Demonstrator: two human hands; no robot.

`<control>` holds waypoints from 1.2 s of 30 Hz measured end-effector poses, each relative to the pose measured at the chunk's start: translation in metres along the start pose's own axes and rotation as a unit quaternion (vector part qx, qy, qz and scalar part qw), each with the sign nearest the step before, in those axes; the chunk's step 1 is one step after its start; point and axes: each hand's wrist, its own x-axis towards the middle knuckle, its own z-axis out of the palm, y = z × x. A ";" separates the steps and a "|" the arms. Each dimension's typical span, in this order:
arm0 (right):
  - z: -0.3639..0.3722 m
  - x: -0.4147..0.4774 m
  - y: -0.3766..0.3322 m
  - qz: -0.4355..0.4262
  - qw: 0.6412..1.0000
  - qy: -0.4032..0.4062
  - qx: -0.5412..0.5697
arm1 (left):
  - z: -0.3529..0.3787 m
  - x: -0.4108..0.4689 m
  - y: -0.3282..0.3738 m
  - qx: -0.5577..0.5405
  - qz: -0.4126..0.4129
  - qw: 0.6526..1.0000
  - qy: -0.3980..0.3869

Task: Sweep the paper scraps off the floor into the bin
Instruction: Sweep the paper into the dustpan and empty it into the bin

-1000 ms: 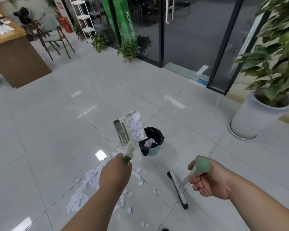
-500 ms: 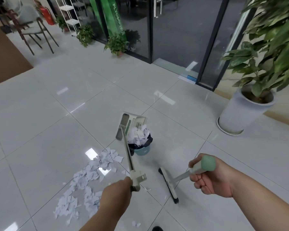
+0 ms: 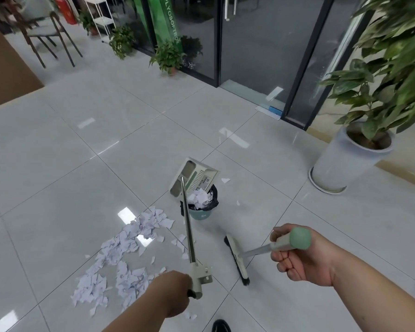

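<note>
Left hand (image 3: 170, 293) gripped the dustpan (image 3: 197, 174) pole, pan tipped over the bin (image 3: 201, 213) at centre, probably emptied; right hand (image 3: 297, 256) gripped the broom (image 3: 236, 261), whose head lay right of the pole, scraps (image 3: 120, 259) lower left, nearer the left hand.

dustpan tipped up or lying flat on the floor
Tipped up: the dustpan hangs steeply tilted over the bin, off the floor, with paper scraps heaped in the bin.
</note>
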 end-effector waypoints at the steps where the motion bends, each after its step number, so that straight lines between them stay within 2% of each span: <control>1: 0.001 0.000 0.002 0.000 1.000 0.002 -0.002 | 0.002 -0.002 -0.002 0.001 0.003 1.000 0.020; 4: 0.002 -0.001 0.005 0.001 1.000 0.007 -0.005 | 0.012 -0.008 -0.006 0.007 0.013 0.996 0.092; 9: 0.007 -0.003 0.010 0.000 1.000 0.011 0.008 | 0.001 -0.024 -0.010 0.034 0.019 0.987 0.154; 18: 0.027 0.002 0.018 -0.033 0.999 0.015 0.001 | -0.017 -0.057 -0.042 0.031 -0.003 0.984 0.176; 24: 0.020 0.017 -0.002 -0.085 0.996 0.027 0.025 | -0.022 -0.070 -0.041 0.023 -0.076 0.978 0.195; 32: -0.002 0.061 -0.034 -0.090 0.993 0.066 -0.032 | -0.025 -0.079 -0.045 -0.124 -0.185 0.950 0.219; 36: -0.012 0.102 -0.053 -0.090 0.986 0.092 -0.106 | -0.018 -0.079 -0.053 -0.204 -0.233 0.924 0.225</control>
